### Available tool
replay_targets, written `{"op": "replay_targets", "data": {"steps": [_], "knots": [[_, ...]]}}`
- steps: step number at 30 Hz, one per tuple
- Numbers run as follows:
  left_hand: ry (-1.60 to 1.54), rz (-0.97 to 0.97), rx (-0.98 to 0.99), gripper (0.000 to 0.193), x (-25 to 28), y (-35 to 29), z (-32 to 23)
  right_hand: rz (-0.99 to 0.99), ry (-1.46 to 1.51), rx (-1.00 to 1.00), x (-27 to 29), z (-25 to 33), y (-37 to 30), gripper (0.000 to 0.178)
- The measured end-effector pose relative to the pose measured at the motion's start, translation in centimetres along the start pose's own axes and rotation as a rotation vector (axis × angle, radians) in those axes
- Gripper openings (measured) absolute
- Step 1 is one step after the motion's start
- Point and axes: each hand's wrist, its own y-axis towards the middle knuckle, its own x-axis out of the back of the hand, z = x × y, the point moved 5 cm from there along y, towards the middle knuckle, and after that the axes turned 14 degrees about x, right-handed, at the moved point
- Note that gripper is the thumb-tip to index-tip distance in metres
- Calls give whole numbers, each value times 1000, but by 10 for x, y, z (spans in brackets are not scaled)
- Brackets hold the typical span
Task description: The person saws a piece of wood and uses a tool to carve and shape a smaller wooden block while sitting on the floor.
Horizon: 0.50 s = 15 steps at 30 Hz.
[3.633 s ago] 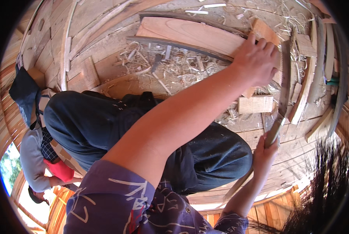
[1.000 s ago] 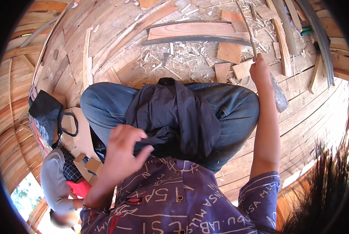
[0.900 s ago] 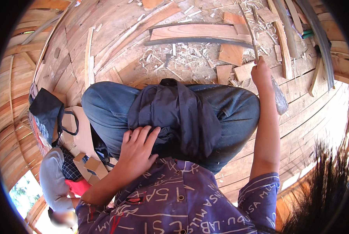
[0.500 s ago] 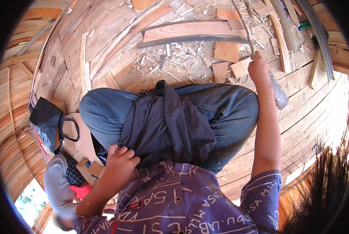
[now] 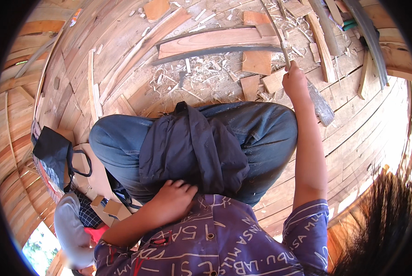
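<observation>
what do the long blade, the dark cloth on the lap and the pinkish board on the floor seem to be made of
Long blade: probably metal with a dull finish, judging by its thin, dark profile.
Dark cloth: fabric, perhaps synthetic, mostly matte, hanging in soft folds and creases.
Pinkish board: wood, apparently bare and unvarnished, since grain lines show.

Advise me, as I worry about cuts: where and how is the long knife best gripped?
Probably by the handle, from the near side, where the right hand grips it: the long, thin blade runs forward, away from the knees.
</observation>
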Motion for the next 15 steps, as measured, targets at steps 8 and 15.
{"op": "replay_targets", "data": {"steps": [8, 15], "knots": [[-79, -425, -154, 50, 141, 65, -52, -35, 51, -2, -1, -1, -2, 19], [-65, -873, 20, 58, 221, 294, -53, -6, 95, -52, 9, 10, -1, 19]]}}
